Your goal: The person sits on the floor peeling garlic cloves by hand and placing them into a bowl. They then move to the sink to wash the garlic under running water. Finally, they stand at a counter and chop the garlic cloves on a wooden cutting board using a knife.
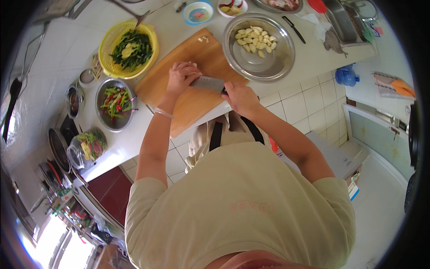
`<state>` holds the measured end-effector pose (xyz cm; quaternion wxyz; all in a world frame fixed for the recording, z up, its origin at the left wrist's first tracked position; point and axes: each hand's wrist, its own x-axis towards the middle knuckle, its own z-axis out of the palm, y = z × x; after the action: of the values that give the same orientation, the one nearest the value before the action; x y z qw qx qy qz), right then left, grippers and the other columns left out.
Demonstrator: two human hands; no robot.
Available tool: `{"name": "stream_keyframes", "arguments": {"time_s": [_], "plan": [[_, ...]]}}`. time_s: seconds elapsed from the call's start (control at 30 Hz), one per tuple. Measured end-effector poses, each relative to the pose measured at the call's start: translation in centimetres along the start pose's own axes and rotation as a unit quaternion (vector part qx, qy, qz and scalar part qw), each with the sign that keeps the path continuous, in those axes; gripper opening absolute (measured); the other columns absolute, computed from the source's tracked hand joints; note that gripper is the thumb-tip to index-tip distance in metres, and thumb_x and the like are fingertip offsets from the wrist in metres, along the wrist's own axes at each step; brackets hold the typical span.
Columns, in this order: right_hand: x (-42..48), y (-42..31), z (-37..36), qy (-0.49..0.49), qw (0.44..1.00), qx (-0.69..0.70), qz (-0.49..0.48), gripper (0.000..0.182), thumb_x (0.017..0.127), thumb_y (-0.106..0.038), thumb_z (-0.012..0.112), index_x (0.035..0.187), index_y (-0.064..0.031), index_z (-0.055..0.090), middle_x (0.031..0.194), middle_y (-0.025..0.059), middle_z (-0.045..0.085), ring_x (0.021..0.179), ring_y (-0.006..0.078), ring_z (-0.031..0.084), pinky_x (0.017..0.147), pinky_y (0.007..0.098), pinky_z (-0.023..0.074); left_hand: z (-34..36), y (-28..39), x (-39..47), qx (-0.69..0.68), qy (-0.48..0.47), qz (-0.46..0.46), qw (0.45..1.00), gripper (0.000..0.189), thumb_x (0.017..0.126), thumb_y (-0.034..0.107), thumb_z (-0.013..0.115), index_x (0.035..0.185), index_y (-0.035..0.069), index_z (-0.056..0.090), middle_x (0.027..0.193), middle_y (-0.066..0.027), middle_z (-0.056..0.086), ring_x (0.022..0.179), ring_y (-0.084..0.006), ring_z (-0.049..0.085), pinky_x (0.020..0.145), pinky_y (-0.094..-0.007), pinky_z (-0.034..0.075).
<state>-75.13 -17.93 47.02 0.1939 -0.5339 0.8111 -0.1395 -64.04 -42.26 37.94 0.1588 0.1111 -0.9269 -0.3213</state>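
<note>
My right hand [240, 97] grips the black handle of a kitchen knife [209, 83], whose broad blade lies just beside my left fingertips. On the wooden cutting board [191, 101], my left hand [183, 74] has its fingers bent over a pale piece, apparently garlic, mostly hidden beneath them. A few small pale pieces [203, 39] lie near the board's far corner. Right of the board stands a wide steel bowl [231, 64] holding many peeled garlic cloves [256, 39].
Left of the board are a yellow basket [106, 64] of green vegetables, a steel bowl [100, 116] of cut peppers and a glass jar [79, 151]. Small bowls [198, 13] stand behind it. A black-handled peeler or small knife [294, 30] lies near the sink [342, 23].
</note>
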Motion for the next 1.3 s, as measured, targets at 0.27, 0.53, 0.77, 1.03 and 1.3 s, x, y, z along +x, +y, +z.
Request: {"name": "stream_keyframes", "arguments": {"time_s": [0.27, 0.53, 0.77, 1.03, 1.3], "plan": [[-6.0, 2.6, -0.6, -0.029, 0.999, 0.032, 0.029, 0.028, 0.087, -0.027, 0.062, 0.097, -0.0037, 0.05, 0.084, 0.0122, 0.061, 0.076, 0.0319, 0.064, 0.063, 0.0431, 0.0512, 1.6, 7.8, 9.3, 0.022, 0.089, 0.107, 0.99, 0.011, 0.072, 0.013, 0.074, 0.083, 0.012, 0.07, 0.1, -0.0047, 0.064, 0.094, -0.0283, 0.057, 0.081, -0.0407, 0.046], [-6.5, 2.8, 1.0, 0.004, 0.997, 0.078, 0.017, 0.031, 0.088, -0.028, 0.062, 0.097, -0.0015, 0.048, 0.082, 0.0149, 0.062, 0.073, 0.0337, 0.063, 0.061, 0.0429, 0.0502, 13.8, 13.0, 17.6, 0.23, -0.158, 0.136, 0.951, 0.019, 0.078, 0.013, 0.061, 0.095, 0.01, 0.067, 0.097, -0.008, 0.059, 0.1, -0.0267, 0.059, 0.083, -0.0394, 0.052], [-5.4, 3.9, 2.3, 0.029, 0.97, 0.213, 0.111, 0.028, 0.089, -0.022, 0.059, 0.1, -0.0001, 0.048, 0.081, 0.0212, 0.063, 0.074, 0.0402, 0.062, 0.064, 0.0482, 0.0483, 5.2, 10.9, 17.0, -0.186, 0.022, -0.079, 0.979, 0.022, 0.08, 0.008, 0.065, 0.101, 0.003, 0.066, 0.09, -0.0115, 0.069, 0.079, -0.0226, 0.068, 0.069, -0.0325, 0.054], [0.9, 2.4, 4.4, 0.106, 0.937, 0.275, 0.189, 0.027, 0.094, -0.024, 0.053, 0.092, 0.0033, 0.05, 0.071, 0.0273, 0.06, 0.071, 0.046, 0.059, 0.063, 0.0546, 0.0434, 0.5, -1.3, 8.4, -0.282, 0.069, -0.324, 0.9, 0.022, 0.081, 0.011, 0.069, 0.099, -0.001, 0.066, 0.083, -0.007, 0.07, 0.068, -0.0111, 0.067, 0.064, -0.0256, 0.055], [4.8, 1.6, 3.3, 0.021, 0.964, 0.198, 0.178, 0.033, 0.096, -0.029, 0.048, 0.091, 0.0036, 0.052, 0.078, 0.0273, 0.062, 0.077, 0.0452, 0.06, 0.07, 0.0525, 0.0462, 0.4, -1.7, 9.6, -0.216, 0.026, -0.412, 0.885, 0.022, 0.081, 0.011, 0.069, 0.099, -0.002, 0.068, 0.083, -0.0084, 0.07, 0.064, -0.0134, 0.067, 0.058, -0.0265, 0.057]]}}
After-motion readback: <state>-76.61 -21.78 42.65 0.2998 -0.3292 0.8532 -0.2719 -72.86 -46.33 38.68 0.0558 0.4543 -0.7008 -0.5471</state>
